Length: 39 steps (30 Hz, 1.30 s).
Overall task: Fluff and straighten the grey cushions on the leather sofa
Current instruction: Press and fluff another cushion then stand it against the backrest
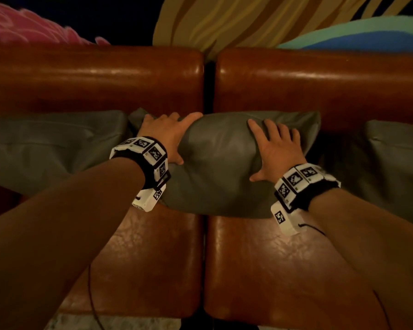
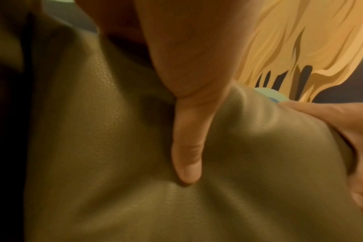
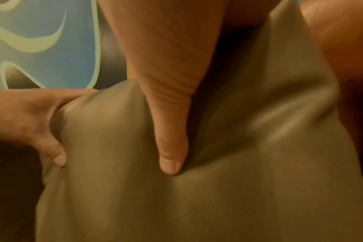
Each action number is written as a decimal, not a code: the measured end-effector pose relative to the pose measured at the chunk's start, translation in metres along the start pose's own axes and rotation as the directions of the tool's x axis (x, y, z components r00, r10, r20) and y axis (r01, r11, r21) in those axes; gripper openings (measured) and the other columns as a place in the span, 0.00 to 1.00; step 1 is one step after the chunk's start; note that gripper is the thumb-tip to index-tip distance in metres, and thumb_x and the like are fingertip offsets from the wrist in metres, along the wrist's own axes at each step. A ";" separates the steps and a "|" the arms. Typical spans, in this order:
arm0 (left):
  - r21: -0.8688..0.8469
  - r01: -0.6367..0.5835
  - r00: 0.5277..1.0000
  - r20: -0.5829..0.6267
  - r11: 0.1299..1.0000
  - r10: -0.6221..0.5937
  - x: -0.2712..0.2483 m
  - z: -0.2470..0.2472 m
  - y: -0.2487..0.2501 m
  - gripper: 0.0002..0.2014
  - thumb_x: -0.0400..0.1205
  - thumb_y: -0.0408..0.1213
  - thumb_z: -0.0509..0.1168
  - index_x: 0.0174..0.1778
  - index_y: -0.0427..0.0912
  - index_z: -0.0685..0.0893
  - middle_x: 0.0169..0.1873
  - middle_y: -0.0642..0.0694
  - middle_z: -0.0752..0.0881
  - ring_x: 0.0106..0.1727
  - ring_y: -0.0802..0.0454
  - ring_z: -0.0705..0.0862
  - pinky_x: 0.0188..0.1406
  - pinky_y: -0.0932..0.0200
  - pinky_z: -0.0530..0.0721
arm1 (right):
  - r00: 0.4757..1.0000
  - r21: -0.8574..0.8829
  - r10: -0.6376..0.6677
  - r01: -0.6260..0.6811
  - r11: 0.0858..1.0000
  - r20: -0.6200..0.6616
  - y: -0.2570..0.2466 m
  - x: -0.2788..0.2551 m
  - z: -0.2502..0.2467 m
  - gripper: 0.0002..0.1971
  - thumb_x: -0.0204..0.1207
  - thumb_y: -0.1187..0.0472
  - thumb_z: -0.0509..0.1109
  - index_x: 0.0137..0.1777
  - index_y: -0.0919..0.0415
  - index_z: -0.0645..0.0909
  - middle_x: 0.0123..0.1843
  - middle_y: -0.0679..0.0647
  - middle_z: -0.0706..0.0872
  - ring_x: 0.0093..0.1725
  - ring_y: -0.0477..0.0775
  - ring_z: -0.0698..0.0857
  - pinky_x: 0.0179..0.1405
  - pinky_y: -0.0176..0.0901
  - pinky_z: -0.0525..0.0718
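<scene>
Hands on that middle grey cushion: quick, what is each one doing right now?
Left hand: open, fingers spread, pressing the middle grey leather-look cushion.
Right hand: open, fingers spread flat, pressing the same cushion.

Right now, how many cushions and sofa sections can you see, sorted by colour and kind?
Grey leather-look cushions: 3, left, middle, right
Brown leather sofa back sections: 2, left, right
Brown leather sofa seat sections: 2, left, right
Hands pressing the middle cushion: 2, left, right
Total: 9
</scene>
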<state>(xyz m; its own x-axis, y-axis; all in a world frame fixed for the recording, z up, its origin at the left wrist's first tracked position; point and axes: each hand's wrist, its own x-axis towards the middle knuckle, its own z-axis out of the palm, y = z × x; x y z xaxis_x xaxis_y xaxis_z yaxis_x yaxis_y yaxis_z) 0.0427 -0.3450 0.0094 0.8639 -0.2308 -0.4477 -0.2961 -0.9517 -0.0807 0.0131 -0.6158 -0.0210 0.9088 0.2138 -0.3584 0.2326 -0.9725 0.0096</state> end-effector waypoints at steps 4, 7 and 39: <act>0.046 -0.022 0.999 -0.027 0.999 0.023 -0.005 -0.010 0.008 0.57 0.66 0.57 0.80 0.82 0.66 0.47 0.67 0.42 0.77 0.65 0.37 0.79 0.62 0.32 0.73 | 0.999 0.055 0.023 -0.021 0.998 -0.038 0.005 -0.012 0.009 0.69 0.56 0.36 0.84 0.87 0.44 0.37 0.87 0.59 0.55 0.83 0.69 0.57 0.82 0.73 0.56; 0.050 0.015 0.999 -0.042 0.999 -0.013 -0.013 -0.003 0.005 0.55 0.69 0.57 0.79 0.82 0.66 0.45 0.68 0.42 0.76 0.66 0.37 0.77 0.61 0.34 0.74 | 0.996 0.026 -0.021 0.023 0.999 -0.086 0.002 -0.011 0.006 0.65 0.57 0.37 0.84 0.87 0.44 0.42 0.85 0.59 0.61 0.81 0.69 0.61 0.80 0.74 0.57; -0.008 0.021 0.994 0.108 1.000 -0.020 -0.150 0.061 -0.337 0.79 0.51 0.68 0.82 0.85 0.54 0.33 0.87 0.40 0.45 0.87 0.37 0.43 0.83 0.30 0.48 | 0.948 -0.025 -0.318 0.319 0.947 0.033 -0.401 0.036 -0.088 0.74 0.53 0.30 0.82 0.88 0.54 0.36 0.90 0.59 0.45 0.88 0.64 0.43 0.86 0.66 0.45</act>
<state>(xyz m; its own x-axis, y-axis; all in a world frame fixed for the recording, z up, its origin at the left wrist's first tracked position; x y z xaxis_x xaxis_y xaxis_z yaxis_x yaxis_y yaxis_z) -0.0120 0.0230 0.0493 0.8204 -0.1888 -0.5397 -0.2751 -0.9578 -0.0831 -0.0173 -0.2104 0.0444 0.7757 0.5088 -0.3734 0.5189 -0.8509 -0.0815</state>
